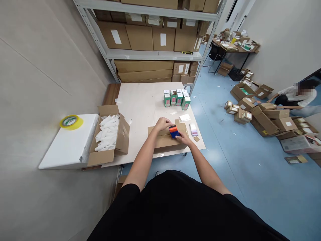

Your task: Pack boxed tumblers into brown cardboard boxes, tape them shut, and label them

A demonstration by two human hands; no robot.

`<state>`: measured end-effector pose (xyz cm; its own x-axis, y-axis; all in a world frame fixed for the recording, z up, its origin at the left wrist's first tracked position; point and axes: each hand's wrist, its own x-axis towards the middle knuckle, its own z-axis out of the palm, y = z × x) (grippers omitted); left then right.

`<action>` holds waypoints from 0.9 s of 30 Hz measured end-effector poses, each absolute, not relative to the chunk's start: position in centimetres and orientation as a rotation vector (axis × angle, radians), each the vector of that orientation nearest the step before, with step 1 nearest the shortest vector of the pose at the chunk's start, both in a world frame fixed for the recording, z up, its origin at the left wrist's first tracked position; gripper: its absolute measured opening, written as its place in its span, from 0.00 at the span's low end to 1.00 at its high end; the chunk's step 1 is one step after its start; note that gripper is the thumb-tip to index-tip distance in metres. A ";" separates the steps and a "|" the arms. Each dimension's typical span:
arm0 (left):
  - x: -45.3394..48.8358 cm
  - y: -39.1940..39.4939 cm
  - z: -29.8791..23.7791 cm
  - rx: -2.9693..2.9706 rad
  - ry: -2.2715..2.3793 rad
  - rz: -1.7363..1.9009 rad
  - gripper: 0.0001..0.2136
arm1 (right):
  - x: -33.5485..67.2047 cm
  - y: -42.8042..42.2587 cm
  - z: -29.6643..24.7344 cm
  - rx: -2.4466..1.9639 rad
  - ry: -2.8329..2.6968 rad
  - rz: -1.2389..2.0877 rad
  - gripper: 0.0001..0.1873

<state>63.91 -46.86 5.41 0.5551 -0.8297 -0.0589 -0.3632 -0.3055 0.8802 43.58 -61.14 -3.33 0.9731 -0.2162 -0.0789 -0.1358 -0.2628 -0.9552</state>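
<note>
A closed cardboard box (163,142) lies near the table's front edge, with a shiny strip along its top. Over it, my right hand (183,138) grips a blue and orange tape dispenser (174,132) by its blue lower part. My left hand (163,124) is just left of the dispenser, above the box's far side. Its fingers are pinched together, and whatever they hold is too small to make out. Small printed cards in a stack (194,130) lie right of the box, and a white paper pad (185,117) lies behind it.
Several green and white cartons (179,97) stand at the table's back right. Leftward are an open box of white packets (107,134) and a yellow tape roll (71,122) on a white block. A loaded shelf (150,55) rises behind; a person (296,95) sits among boxes at right.
</note>
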 end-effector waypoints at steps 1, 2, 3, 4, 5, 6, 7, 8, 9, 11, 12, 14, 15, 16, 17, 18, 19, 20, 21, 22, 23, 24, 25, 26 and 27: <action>63.8 -46.7 5.5 1.910 -0.952 -0.613 0.06 | 43.7 -61.0 -3.0 -1.861 0.274 -0.089 0.29; 63.8 -46.4 5.5 1.923 -0.930 -0.577 0.06 | 43.7 -60.7 -2.7 -1.877 0.294 -0.112 0.29; 63.7 -46.2 5.5 1.932 -0.904 -0.547 0.06 | 43.8 -60.5 -2.3 -1.889 0.316 -0.144 0.29; 63.6 -45.9 5.5 1.937 -0.880 -0.525 0.06 | 43.9 -60.3 -2.0 -1.901 0.341 -0.178 0.29; 63.5 -45.6 5.5 1.939 -0.858 -0.508 0.06 | 44.0 -60.1 -1.7 -1.912 0.370 -0.208 0.29; 63.4 -45.3 5.5 1.942 -0.837 -0.494 0.06 | 44.2 -59.9 -1.5 -1.924 0.396 -0.225 0.29; 63.3 -45.0 5.4 1.945 -0.815 -0.478 0.06 | 44.3 -59.8 -1.4 -1.935 0.415 -0.229 0.29; 63.1 -44.7 5.3 1.952 -0.792 -0.458 0.06 | 44.5 -59.7 -1.3 -1.943 0.421 -0.221 0.29; 62.8 -44.4 5.2 1.960 -0.766 -0.437 0.06 | 44.7 -59.8 -1.3 -1.945 0.414 -0.207 0.29; 62.4 -43.9 5.1 1.970 -0.705 -0.388 0.06 | 45.0 -60.1 -1.3 -1.930 0.371 -0.179 0.28; 62.2 -43.6 5.1 1.971 -0.666 -0.362 0.07 | 45.1 -60.3 -1.3 -1.922 0.349 -0.166 0.28; 62.1 -42.9 5.2 1.964 -0.577 -0.312 0.09 | 45.3 -60.8 -1.3 -1.918 0.320 -0.141 0.28; 62.2 -42.4 5.4 1.953 -0.536 -0.291 0.09 | 45.3 -61.0 -1.3 -1.925 0.311 -0.126 0.28; 62.5 -41.8 5.6 1.941 -0.504 -0.271 0.10 | 45.3 -61.2 -1.2 -1.936 0.300 -0.110 0.27; 62.9 -41.1 5.9 1.926 -0.479 -0.247 0.10 | 45.4 -61.4 -1.1 -1.950 0.288 -0.094 0.27; 63.5 -40.1 6.1 1.907 -0.455 -0.212 0.10 | 45.4 -61.6 -1.0 -1.961 0.277 -0.078 0.27; 64.1 -39.0 6.3 1.887 -0.425 -0.166 0.10 | 45.4 -61.8 -0.9 -1.971 0.268 -0.065 0.27; 64.7 -37.8 6.4 1.864 -0.386 -0.112 0.11 | 45.5 -62.0 -0.7 -1.981 0.261 -0.051 0.27; 65.4 -36.6 6.4 1.840 -0.335 -0.058 0.11 | 45.7 -62.3 -0.5 -1.994 0.255 -0.036 0.28; 65.9 -35.3 6.2 1.824 -0.285 -0.019 0.12 | 45.9 -62.5 -0.3 -2.013 0.244 -0.019 0.28; 66.4 -34.0 5.9 1.819 -0.246 -0.014 0.12 | 46.2 -62.7 -0.1 -2.039 0.227 0.001 0.28; 66.7 -32.9 5.4 1.828 -0.202 -0.028 0.11 | 46.5 -62.9 0.1 -2.072 0.207 0.019 0.28; 66.8 -31.8 4.7 1.842 -0.144 -0.046 0.11 | 46.9 -63.0 0.2 -2.110 0.186 0.035 0.28; 66.8 -30.9 3.8 1.855 -0.077 -0.069 0.11 | 47.4 -63.0 0.4 -2.151 0.168 0.051 0.28; 66.6 -30.2 2.9 1.864 0.001 -0.089 0.11 | 47.9 -62.9 0.5 -2.194 0.156 0.067 0.27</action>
<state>66.63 -30.18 2.89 0.9970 -0.0454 -0.0619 0.0461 -0.2912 0.9555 47.88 -62.93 0.51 0.9906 -0.0879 -0.1052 -0.1368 -0.5811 -0.8022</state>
